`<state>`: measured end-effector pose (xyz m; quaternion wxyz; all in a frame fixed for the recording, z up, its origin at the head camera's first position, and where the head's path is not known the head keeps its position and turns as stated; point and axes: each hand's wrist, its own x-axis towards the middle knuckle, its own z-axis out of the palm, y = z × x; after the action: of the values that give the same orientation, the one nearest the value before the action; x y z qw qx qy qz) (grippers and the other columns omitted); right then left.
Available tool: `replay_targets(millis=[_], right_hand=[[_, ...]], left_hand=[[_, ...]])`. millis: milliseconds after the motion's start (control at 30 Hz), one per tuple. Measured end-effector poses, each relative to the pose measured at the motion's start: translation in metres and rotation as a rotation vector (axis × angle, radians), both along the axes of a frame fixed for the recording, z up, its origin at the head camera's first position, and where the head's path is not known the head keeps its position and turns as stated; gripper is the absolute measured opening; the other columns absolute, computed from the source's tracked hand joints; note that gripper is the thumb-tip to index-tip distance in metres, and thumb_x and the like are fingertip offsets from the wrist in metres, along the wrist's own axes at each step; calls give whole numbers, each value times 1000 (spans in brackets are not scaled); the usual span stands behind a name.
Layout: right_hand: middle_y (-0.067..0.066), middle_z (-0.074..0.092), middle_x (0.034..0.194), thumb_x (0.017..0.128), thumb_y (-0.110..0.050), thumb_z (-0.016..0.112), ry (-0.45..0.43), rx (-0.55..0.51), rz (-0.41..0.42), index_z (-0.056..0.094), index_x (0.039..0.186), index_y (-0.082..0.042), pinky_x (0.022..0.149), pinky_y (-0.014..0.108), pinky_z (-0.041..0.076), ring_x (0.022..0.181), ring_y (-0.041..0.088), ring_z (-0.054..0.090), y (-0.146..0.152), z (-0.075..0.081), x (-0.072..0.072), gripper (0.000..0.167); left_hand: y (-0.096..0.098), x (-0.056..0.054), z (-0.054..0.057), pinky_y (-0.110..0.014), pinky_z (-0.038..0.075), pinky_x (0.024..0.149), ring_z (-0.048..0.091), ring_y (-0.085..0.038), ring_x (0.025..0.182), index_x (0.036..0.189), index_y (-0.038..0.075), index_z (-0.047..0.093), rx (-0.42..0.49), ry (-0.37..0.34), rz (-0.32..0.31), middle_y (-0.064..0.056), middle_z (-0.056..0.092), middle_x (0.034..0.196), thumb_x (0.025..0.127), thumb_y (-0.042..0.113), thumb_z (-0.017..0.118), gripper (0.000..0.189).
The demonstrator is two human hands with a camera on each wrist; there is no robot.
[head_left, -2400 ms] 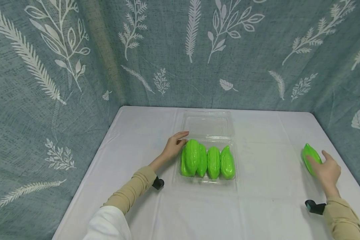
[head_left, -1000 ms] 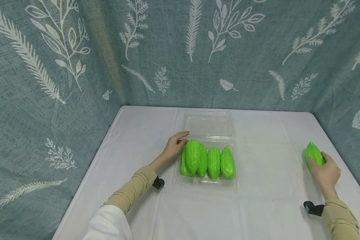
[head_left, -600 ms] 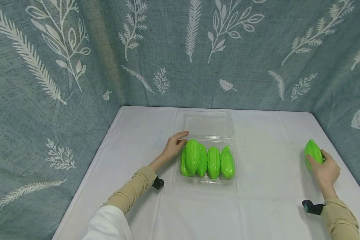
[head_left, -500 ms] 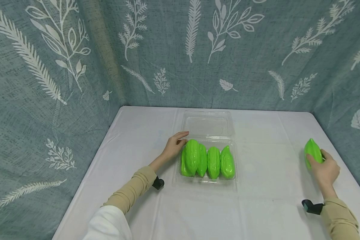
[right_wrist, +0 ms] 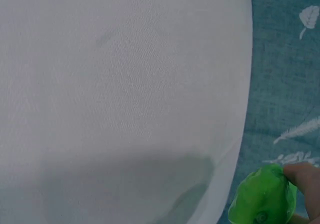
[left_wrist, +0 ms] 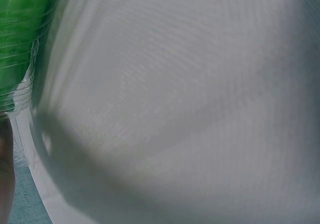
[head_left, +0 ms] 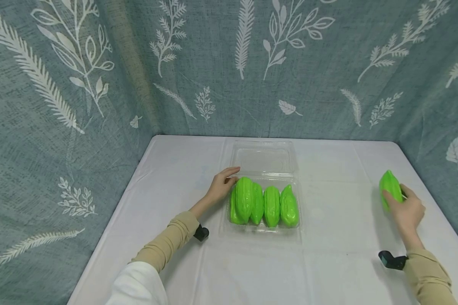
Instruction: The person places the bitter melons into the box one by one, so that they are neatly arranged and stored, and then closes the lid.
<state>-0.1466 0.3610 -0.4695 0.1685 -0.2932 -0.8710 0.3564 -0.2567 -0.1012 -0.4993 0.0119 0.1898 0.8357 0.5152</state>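
Observation:
Near the table's right side, my right hand [head_left: 408,212] grips a bright green, ridged star fruit [head_left: 390,188] with a pointed end, thumb on one side and fingers on the other. The right wrist view shows its lumpy blunt end [right_wrist: 262,196] beside a finger. My left hand [head_left: 219,186] rests at the left back corner of a clear plastic clamshell container [head_left: 265,229], fingers fairly straight at its rim. Several similar star fruit [head_left: 272,207] lie inside it, the leftmost ones piled together. The left wrist view shows the container's ribbed wall [left_wrist: 22,94].
The container's clear lid [head_left: 265,157] lies folded back, away from me, on the white-covered table [head_left: 336,237]. Blue-green leaf-patterned curtains [head_left: 221,63] stand behind the table and along both sides. A black wrist camera [head_left: 392,260] sits under the right wrist.
My right hand has closed its fingers round the star fruit and moved it slightly away from me, then a little left. My left hand and the container have stayed still.

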Motion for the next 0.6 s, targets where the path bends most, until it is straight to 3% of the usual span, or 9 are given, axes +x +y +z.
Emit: replay_targets(millis=[200, 367, 467, 600], right_hand=[[31, 40, 142, 95, -26, 53, 0, -38, 22, 33, 144, 3, 109, 58, 34, 126, 46, 41, -11, 4, -2, 61], [29, 44, 141, 94, -26, 54, 16, -42, 35, 36, 144, 2, 101, 53, 41, 124, 43, 45, -22, 7, -3, 60], [27, 47, 139, 94, -28, 55, 23, -34, 45, 38, 143, 1, 88, 40, 46, 122, 41, 48, -27, 10, -4, 59], [27, 47, 139, 94, -30, 55, 20, -46, 63, 39, 143, 0, 76, 24, 42, 121, 40, 50, -34, 13, -5, 60]], left_hand=[[0, 1, 0, -38, 53, 100, 55, -33, 121, 132, -5, 51, 7, -1, -11, -18, 47, 142, 96, 0, 48, 37], [0, 1, 0, -37, 53, 99, 55, -32, 121, 133, -3, 52, 1, -3, -3, -17, 47, 142, 96, 0, 47, 37], [1, 0, 0, -38, 53, 99, 56, -32, 121, 133, -3, 51, 3, -4, -2, -17, 47, 142, 96, 0, 48, 37], [1, 0, -1, -38, 54, 99, 55, -32, 121, 133, -4, 51, 4, -1, -4, -17, 47, 142, 96, 0, 48, 37]])
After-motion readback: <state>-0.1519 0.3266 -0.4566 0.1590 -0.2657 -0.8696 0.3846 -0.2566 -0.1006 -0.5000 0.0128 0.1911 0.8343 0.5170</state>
